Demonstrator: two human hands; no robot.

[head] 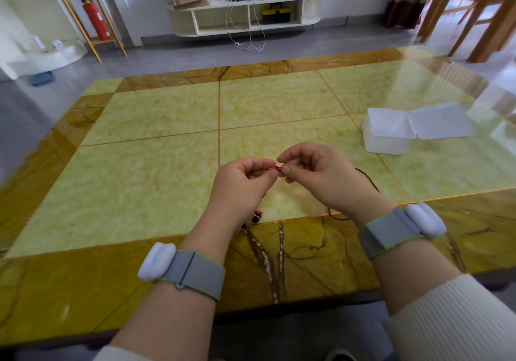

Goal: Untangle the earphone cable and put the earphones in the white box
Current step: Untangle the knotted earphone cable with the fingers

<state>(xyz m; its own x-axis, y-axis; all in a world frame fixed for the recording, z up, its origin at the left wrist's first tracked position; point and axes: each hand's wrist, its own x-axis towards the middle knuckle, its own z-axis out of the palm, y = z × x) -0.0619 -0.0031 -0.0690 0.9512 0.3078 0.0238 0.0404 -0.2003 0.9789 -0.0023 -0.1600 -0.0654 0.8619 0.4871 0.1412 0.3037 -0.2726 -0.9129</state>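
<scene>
**Both hands pinch a small red piece of the earphones above the table**

Both forearms reach forward over the near edge of the table (pixel 156 114), angled inward so the hands meet just above its surface, a little right of centre. Each wrist carries a grey band with a white pod: the left wristband (pixel 184 270) and the right wristband (pixel 402 228).

The left hand (pixel 243 181) has its fingers curled in, thumb and forefinger closed on the left end of a short red piece (pixel 275 168) of the earphones. The right hand (pixel 315 173) is curled the same way, its thumb and forefinger nipping the right end of that piece. The fingertips of the two hands nearly touch, with only a sliver of red showing between them. The red piece lies roughly level, its long axis running left to right between the two pinches.

The dark cable (pixel 368 181) comes out from behind the right hand, arcs to the right over the table, then bends back under the right wrist near the table's brown border. Below the left hand, a dark earbud (pixel 257 216) with a touch of red sits low by the table surface; whether it rests there or dangles cannot be told.

The white box (pixel 388 134) stands on the table well to the right of the hands, open, its lid (pixel 442 121) folded flat out to the right.
</scene>
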